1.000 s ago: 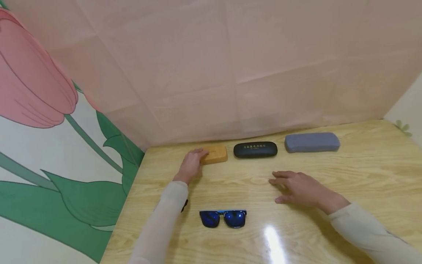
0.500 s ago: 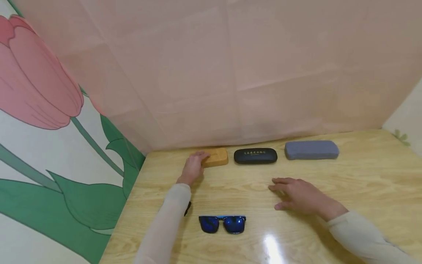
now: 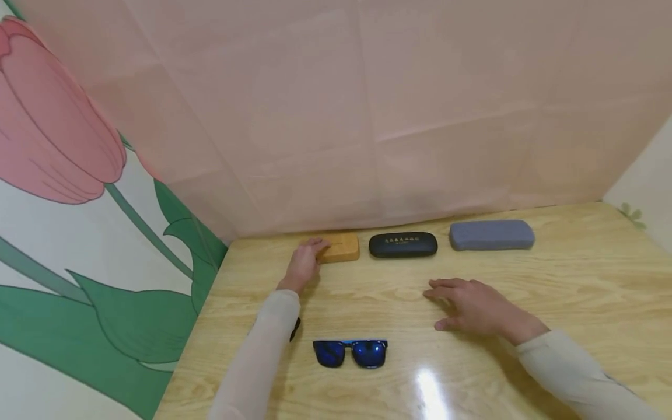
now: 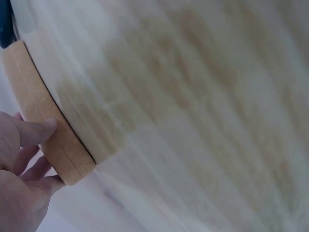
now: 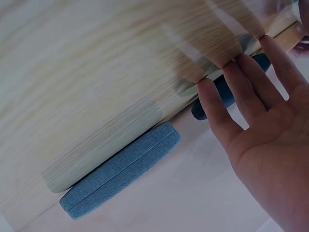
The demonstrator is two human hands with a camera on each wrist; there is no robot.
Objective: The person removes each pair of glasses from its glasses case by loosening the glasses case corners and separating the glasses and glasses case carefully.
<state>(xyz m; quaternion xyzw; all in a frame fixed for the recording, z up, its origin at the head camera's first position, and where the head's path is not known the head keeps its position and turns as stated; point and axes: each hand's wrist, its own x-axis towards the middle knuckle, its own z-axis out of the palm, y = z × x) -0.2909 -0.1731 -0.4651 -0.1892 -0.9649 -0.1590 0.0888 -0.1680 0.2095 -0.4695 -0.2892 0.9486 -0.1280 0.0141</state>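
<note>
My left hand (image 3: 304,262) grips the left end of an orange glasses case (image 3: 343,247) lying at the back of the table. In the left wrist view the thumb (image 4: 41,131) presses the front side of the case, and the other fingers go round its end. To its right lie a black glasses case (image 3: 403,245) with gold lettering and a blue-grey fabric glasses case (image 3: 492,235). My right hand (image 3: 472,306) hovers low over the table in front of these two, fingers loosely extended and holding nothing. Sunglasses (image 3: 350,353) with blue mirrored lenses lie nearer the front.
The wood-grain table (image 3: 378,303) ends at the back against a pink cloth (image 3: 367,116). A wall with painted tulips (image 3: 68,134) stands on the left. A small dark thing (image 3: 295,329) shows beside the left sleeve. A light reflection shines near the front.
The head view has tilted a little, so the whole scene shifts slightly. Both hands, the three cases and the sunglasses keep their places.
</note>
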